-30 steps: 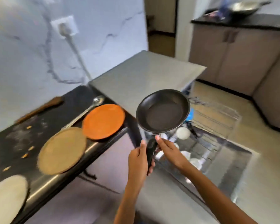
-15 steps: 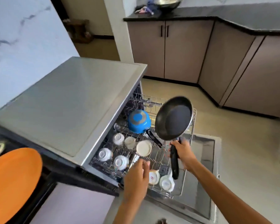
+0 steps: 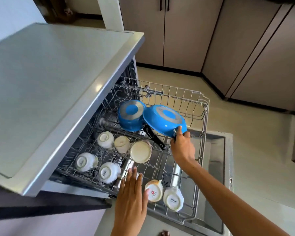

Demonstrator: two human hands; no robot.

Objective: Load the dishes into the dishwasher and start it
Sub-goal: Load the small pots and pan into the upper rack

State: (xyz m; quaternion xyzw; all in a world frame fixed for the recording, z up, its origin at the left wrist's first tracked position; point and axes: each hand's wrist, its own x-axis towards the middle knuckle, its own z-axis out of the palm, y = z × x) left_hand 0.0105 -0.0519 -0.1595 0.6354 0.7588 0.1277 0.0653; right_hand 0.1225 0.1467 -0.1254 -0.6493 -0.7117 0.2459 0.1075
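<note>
Right hand (image 3: 182, 147): holds pan (image 3: 164, 120) at its near rim, fingers curled round the handle root; handle itself hidden under the hand.
Pan: upside down, blue base up, tilted; inside rack (image 3: 203, 133), far side, above the wires; contact with the wires cannot be told.
Pot (image 3: 131, 115): blue, inverted, just left of the grip, touching the pan's left edge; black handle (image 3: 154, 137) runs out from under the pan towards the grip.
Left hand (image 3: 130, 193): flat, fingers straight and together, holding nothing; over the rack's near edge, well nearer than the grip.
Rack: pulled out over door (image 3: 216, 167); holds pan, pot and cups.
Cups (image 3: 106, 139): white, mouth down; four to the left and nearer than the grip, two more (image 3: 173, 199) at the front, just right of the left hand.
Bowl (image 3: 140, 151): pale, on edge, just left of the grip and nearer.
Dishwasher (image 3: 49, 92): open, grey top left of the rack.
</note>
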